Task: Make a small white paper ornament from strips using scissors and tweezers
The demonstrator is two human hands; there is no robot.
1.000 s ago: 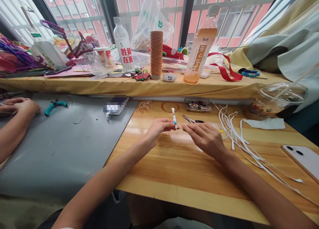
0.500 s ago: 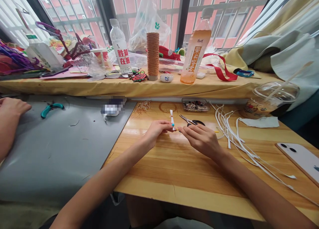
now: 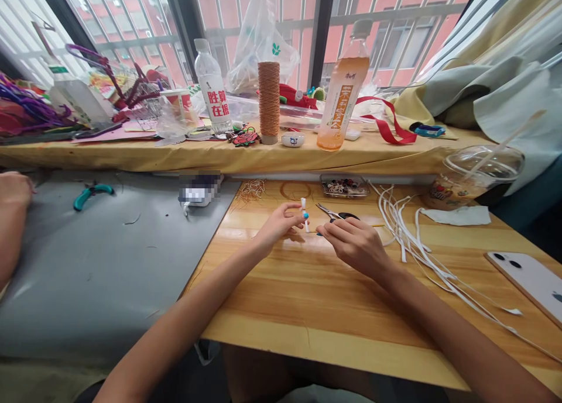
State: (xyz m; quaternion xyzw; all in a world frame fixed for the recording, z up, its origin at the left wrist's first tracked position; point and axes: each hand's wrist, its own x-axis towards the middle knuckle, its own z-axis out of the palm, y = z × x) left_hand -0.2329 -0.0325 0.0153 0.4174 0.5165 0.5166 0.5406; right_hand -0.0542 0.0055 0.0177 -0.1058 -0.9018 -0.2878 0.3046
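My left hand [image 3: 283, 224] pinches a short white strip [image 3: 307, 226], which stands upright between thumb and fingers. A bright blue spot, which looks like a painted thumbnail, shows against the strip. My right hand [image 3: 353, 239] is closed just to the right, its fingers pinched on a thin yellow-orange rod-like piece [image 3: 377, 225]. One end of that piece points at the foot of the strip; the other sticks out behind the hand. Scissors with black handles [image 3: 327, 210] lie just beyond my right hand, partly hidden by it.
White cords [image 3: 406, 233] trail across the right side, near a phone [image 3: 531, 280] and a lidded plastic cup [image 3: 469, 181]. A clear box of beads [image 3: 345, 185] sits at the back. Leftward are teal pliers [image 3: 92, 196] and another person's hand [image 3: 15, 189]. Bottles and a thread spool [image 3: 269, 102] line the ledge.
My left fingers have shifted on the white strip, and more of its lower end shows. My right hand has barely moved. The other person's hand has drawn back to the left.
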